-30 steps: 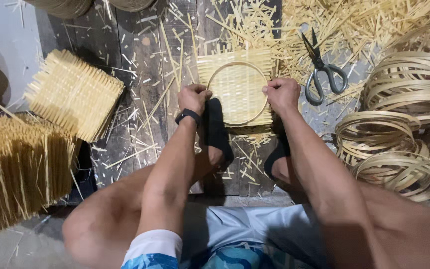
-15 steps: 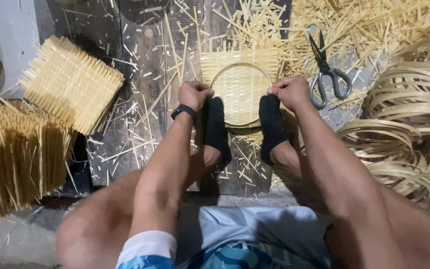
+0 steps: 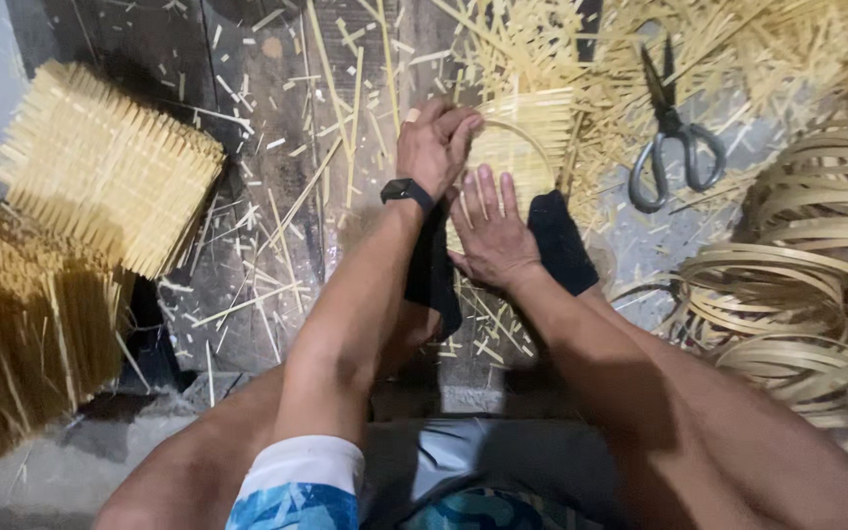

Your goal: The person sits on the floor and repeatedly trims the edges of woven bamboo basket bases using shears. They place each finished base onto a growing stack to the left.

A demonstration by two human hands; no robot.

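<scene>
Shaping step, judged: your left hand (image 3: 436, 145) fingers curl clenched over the bamboo hoop (image 3: 532, 139) at the woven mat's (image 3: 532, 123) near-left edge, your right hand (image 3: 491, 228) pressing flat, fingers released, just below it; next calls for seating hoop evenly.

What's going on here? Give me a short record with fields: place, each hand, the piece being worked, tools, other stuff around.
Place: dark plank floor strewn with pale splints, person seated
Left hand: curled over the near-left edge of the woven bamboo mat, black wristband on the wrist
Right hand: flat, fingers spread on the mat's near edge
Worked piece: square woven mat with a thin hoop lying on it
Feet: dark socks beside the mat
Tools: scissors, lying untouched to the right
Around: coiled bamboo strips on the right, stacked woven mats on the left
</scene>
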